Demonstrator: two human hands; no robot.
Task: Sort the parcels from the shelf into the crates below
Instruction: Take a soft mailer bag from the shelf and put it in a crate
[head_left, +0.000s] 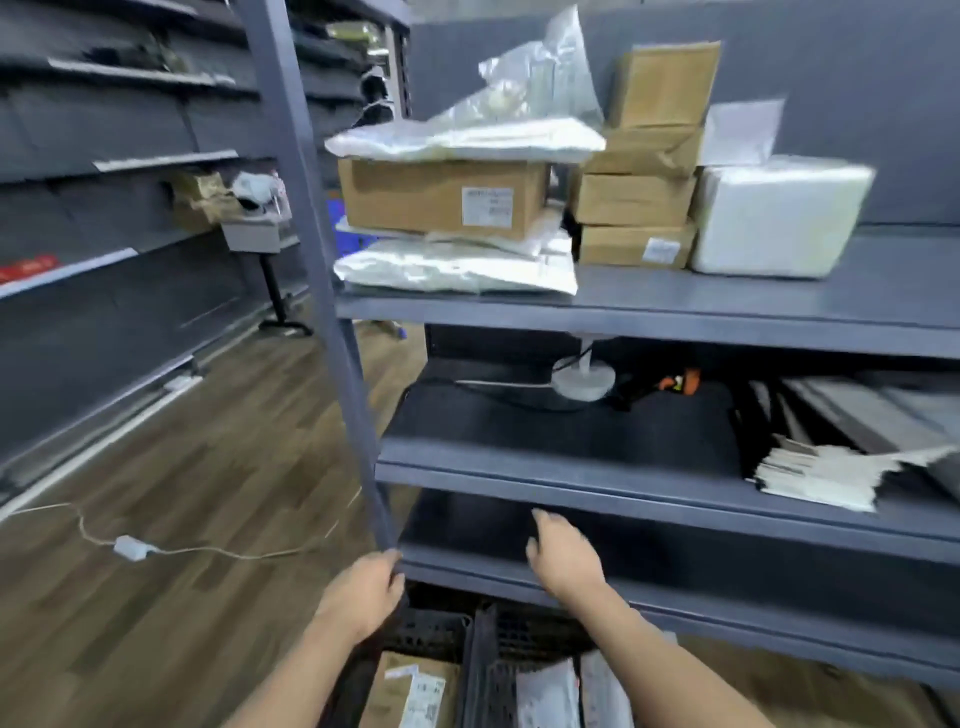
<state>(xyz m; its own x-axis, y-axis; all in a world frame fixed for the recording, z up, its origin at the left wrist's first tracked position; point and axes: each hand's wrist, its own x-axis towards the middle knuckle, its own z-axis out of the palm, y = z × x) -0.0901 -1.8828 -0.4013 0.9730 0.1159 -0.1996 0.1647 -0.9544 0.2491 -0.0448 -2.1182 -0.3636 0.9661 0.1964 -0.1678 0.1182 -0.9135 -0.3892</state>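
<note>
Parcels (457, 200) are stacked on the upper shelf (727, 306), with some already in the black crates (483, 670) at floor level. Head view: the left hand (363, 597) wraps the shelf post (332, 312); the right hand (563, 558) hangs spread and empty, seemingly between picks. Next comes reaching up for another parcel.

Grey-blue shelf (675, 317) holds brown cardboard boxes (441, 197), white and silvery plastic parcels (457, 267). Black latticed crates (483, 654) sit on a brown wood-grain floor (182, 467).
</note>
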